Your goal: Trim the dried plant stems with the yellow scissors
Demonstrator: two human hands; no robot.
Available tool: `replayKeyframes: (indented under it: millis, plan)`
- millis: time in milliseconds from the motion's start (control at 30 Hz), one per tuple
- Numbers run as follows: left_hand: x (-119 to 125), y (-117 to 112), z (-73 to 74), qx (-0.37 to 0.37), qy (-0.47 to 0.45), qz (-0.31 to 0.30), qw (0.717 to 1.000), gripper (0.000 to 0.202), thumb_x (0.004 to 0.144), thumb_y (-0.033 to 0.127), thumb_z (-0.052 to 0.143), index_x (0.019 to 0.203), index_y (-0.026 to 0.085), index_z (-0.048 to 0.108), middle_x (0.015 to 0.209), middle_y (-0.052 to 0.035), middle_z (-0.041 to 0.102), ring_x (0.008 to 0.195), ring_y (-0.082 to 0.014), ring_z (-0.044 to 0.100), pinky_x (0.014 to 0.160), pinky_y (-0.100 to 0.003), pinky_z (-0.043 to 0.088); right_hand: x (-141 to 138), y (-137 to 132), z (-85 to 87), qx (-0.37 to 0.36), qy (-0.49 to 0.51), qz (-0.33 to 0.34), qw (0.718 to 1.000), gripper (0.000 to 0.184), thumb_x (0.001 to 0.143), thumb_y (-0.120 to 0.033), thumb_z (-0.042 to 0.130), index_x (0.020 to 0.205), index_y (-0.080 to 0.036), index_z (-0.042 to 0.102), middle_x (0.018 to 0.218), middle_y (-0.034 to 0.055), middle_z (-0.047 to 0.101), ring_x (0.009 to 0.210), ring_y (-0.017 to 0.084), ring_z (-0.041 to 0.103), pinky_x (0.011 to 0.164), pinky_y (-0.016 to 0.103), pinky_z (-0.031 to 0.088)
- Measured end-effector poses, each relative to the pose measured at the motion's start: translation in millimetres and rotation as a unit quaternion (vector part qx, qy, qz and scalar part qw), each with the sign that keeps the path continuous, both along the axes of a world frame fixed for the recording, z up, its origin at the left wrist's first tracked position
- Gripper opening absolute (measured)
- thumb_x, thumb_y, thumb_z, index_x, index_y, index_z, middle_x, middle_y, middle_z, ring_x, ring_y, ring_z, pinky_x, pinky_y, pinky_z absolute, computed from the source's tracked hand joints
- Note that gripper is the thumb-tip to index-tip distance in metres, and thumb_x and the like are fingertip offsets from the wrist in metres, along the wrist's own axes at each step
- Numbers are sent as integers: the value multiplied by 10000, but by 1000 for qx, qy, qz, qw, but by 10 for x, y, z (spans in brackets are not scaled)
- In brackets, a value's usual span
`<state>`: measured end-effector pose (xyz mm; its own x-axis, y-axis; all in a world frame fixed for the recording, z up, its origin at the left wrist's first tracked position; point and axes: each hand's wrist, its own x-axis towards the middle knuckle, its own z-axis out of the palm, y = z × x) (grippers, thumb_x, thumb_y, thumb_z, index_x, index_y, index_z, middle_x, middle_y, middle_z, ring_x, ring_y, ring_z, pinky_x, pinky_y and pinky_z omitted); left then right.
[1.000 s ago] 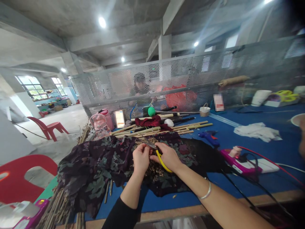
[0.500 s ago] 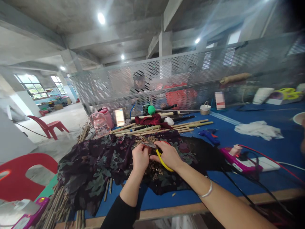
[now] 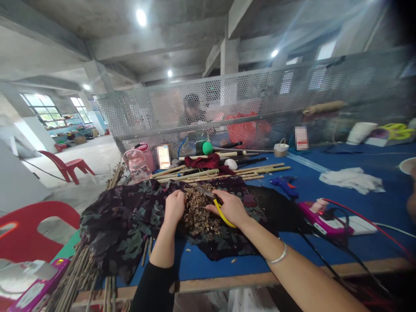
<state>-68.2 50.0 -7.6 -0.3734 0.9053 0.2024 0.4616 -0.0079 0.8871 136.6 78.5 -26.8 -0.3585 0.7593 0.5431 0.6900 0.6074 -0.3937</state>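
Note:
My right hand (image 3: 231, 208) grips yellow-handled scissors (image 3: 212, 200), their blades pointing left over a heap of small brown cut pieces (image 3: 197, 211). This heap lies on a dark flowered cloth (image 3: 126, 221) spread over the blue table (image 3: 312, 190). My left hand (image 3: 174, 206) rests at the left edge of the heap with its fingers curled; what they hold, if anything, is hidden. A silver bangle (image 3: 278, 257) sits on my right wrist.
Bamboo sticks (image 3: 227, 173) lie behind the cloth, thin twigs (image 3: 81, 277) hang off the front left. A blue glue gun (image 3: 286, 185), a pink device with cables (image 3: 320, 219) and a white cloth (image 3: 352, 179) are right. A person (image 3: 192, 115) sits behind the mesh screen. Red chairs (image 3: 35, 221) stand left.
My left hand has moved left, away from the scissor blades to the heap's left edge. The brown heap now shows between my hands. The right hand with scissors stayed.

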Motion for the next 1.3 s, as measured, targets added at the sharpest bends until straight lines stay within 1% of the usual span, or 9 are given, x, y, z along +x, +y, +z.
replayKeyframes:
  millis: [100,167,300,467,533,633,700,867,1300]
  plan:
    - [-203,-9,53,-43,-60,-1,997,231,685,257,387,476,176,443,437,22,438,439,-106,409,447,-221,289,31,25,3,-7,18,-11,1000,403,741,-498,595,1014,-200,593,822,46,667,711,189,623,628,261,444]
    - [-215,-18,108,-43,-117,-29,992,194,671,252,394,492,180,412,454,33,430,422,-92,389,432,-213,286,44,24,15,-16,26,-8,1000,375,746,-475,590,997,-196,595,775,36,652,648,171,599,581,248,423]
    - [38,-3,215,-10,-250,-145,957,153,701,270,431,579,185,395,502,58,421,408,-66,342,415,-192,276,37,-16,66,-38,33,11,999,398,723,-465,612,1019,-202,573,787,31,630,642,162,571,586,248,422]
    - [400,8,189,62,-237,-213,946,265,788,374,470,615,179,427,497,62,376,437,-66,346,433,-192,312,28,-47,115,-105,51,33,993,522,681,-486,653,1109,-217,522,976,57,615,780,187,580,699,296,450]
    - [448,-7,145,51,-304,-241,920,271,793,392,480,637,181,412,518,64,363,450,-63,333,444,-190,319,48,-41,125,-129,62,54,988,541,664,-485,674,1110,-216,528,995,63,612,789,189,577,711,304,452]
    - [446,-29,84,-18,-412,-291,863,251,777,367,506,652,181,392,513,71,329,445,-53,280,420,-170,258,83,-34,139,-152,74,108,980,567,637,-486,706,1105,-212,542,1000,68,614,811,194,577,723,302,451]
    - [432,-38,50,-61,-443,-312,838,239,760,330,525,638,176,389,493,74,311,434,-45,243,405,-161,207,94,-38,146,-157,76,141,974,583,624,-491,719,1104,-208,548,998,70,616,826,198,577,727,296,449]
    - [421,-50,6,-90,-464,-319,822,257,747,315,548,616,170,383,468,80,288,416,-32,203,390,-155,154,83,-55,164,-148,76,176,970,580,622,-510,719,1088,-204,559,994,70,618,849,199,577,736,286,444]
    - [464,-69,34,-122,-517,-290,796,346,666,365,609,593,182,324,448,99,207,390,-17,137,355,-133,115,88,-64,154,-99,27,105,989,485,651,-496,692,1037,-219,593,885,54,643,786,198,605,710,290,459]
